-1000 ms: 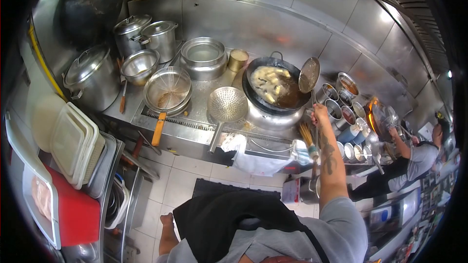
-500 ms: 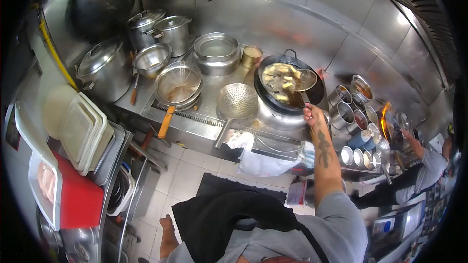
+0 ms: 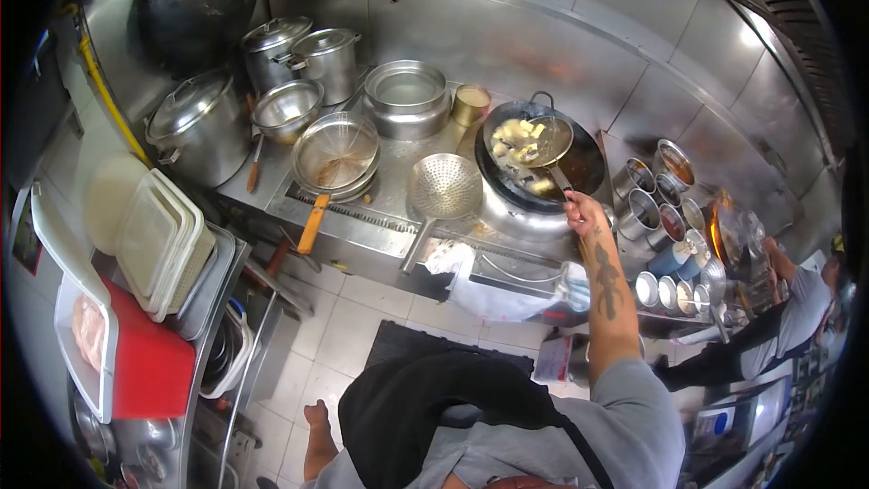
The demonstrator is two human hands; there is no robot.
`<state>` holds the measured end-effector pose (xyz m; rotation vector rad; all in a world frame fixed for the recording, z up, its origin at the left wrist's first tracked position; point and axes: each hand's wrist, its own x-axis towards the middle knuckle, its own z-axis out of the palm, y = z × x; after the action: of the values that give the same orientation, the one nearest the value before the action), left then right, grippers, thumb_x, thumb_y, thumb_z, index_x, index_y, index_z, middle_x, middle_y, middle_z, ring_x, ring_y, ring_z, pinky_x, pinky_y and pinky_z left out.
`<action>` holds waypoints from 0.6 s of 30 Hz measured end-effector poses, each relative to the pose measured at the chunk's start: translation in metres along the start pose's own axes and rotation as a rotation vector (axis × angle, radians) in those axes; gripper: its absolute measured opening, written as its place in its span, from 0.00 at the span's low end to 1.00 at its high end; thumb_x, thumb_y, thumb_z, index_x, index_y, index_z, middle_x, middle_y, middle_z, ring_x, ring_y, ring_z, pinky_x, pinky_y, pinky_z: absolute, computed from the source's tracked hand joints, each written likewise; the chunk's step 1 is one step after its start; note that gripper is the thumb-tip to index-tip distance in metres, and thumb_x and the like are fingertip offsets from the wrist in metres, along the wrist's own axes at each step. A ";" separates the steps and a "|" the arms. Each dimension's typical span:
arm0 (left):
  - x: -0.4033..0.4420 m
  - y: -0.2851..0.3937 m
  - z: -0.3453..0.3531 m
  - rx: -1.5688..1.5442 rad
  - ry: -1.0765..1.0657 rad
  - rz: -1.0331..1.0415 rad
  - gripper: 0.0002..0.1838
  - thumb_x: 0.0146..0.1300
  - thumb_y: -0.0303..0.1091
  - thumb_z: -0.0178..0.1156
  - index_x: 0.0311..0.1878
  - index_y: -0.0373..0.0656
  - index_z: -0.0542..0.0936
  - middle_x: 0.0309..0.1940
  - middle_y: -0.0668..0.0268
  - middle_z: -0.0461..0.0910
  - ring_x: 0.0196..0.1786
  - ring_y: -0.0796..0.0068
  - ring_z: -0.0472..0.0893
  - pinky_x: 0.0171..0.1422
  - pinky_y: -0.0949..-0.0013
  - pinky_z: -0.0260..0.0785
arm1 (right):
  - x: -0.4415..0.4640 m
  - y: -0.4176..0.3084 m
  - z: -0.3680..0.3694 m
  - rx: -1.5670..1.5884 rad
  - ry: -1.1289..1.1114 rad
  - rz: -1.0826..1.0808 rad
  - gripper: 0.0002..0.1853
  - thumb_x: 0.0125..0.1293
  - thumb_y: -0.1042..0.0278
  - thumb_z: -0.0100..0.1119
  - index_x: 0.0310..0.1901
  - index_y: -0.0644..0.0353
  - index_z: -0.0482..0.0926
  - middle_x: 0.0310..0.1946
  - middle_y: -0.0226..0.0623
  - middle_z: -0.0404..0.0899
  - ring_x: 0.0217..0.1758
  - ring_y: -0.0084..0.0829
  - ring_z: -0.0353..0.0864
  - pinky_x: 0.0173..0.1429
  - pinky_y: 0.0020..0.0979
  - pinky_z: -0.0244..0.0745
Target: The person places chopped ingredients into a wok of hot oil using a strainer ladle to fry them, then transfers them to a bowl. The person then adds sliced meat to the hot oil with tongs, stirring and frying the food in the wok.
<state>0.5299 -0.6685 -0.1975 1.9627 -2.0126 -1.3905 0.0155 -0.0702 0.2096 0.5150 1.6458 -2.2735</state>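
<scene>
My right hand (image 3: 584,213) is closed round the handle of a round skimmer (image 3: 549,143), stretched out over a dark wok (image 3: 582,174) on the range. Pale yellow chunks (image 3: 518,139) sit in the liquid and against the skimmer's left side; what the chunks are, I cannot make out. My left hand (image 3: 316,411) hangs low at my side above the floor tiles, its fingers curled in, with nothing visible in it.
A perforated strainer (image 3: 444,186) and a wooden-handled sieve (image 3: 336,152) lie left of the wok. Lidded pots (image 3: 200,115) stand at the back left. Sauce containers (image 3: 639,210) line the right, where another person (image 3: 797,308) works by a flame (image 3: 718,237). A red bin (image 3: 149,353) is at lower left.
The skimmer has moved left in the wok, and the yellow chunks now gather more tightly beside it. More of the wok's dark right side shows. My left hand still hangs down.
</scene>
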 end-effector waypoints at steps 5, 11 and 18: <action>0.021 0.005 0.017 0.122 -0.013 0.117 0.22 0.47 0.38 0.55 0.33 0.22 0.71 0.29 0.42 0.76 0.34 0.49 0.77 0.43 0.57 0.69 | -0.027 -0.002 0.021 -0.306 0.151 -0.121 0.11 0.67 0.64 0.41 0.48 0.54 0.68 0.13 0.27 0.66 0.08 0.18 0.56 0.12 0.22 0.46; 0.003 0.039 0.016 0.053 -0.072 0.119 0.21 0.47 0.38 0.55 0.33 0.22 0.70 0.26 0.46 0.76 0.30 0.56 0.77 0.38 0.57 0.70 | -0.045 0.006 0.039 -0.654 0.273 -0.279 0.11 0.67 0.64 0.40 0.43 0.56 0.72 0.12 0.27 0.65 0.07 0.20 0.60 0.09 0.24 0.51; 0.034 0.035 0.032 0.098 -0.121 0.143 0.22 0.46 0.37 0.57 0.34 0.22 0.70 0.26 0.47 0.77 0.28 0.58 0.77 0.37 0.58 0.70 | -0.068 0.004 0.051 -0.709 0.255 -0.368 0.09 0.67 0.65 0.41 0.42 0.56 0.71 0.13 0.28 0.66 0.07 0.19 0.58 0.10 0.23 0.50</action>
<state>0.4766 -0.6837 -0.2157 1.7675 -2.2645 -1.4373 0.0719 -0.1181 0.2512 0.3484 2.6794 -1.6766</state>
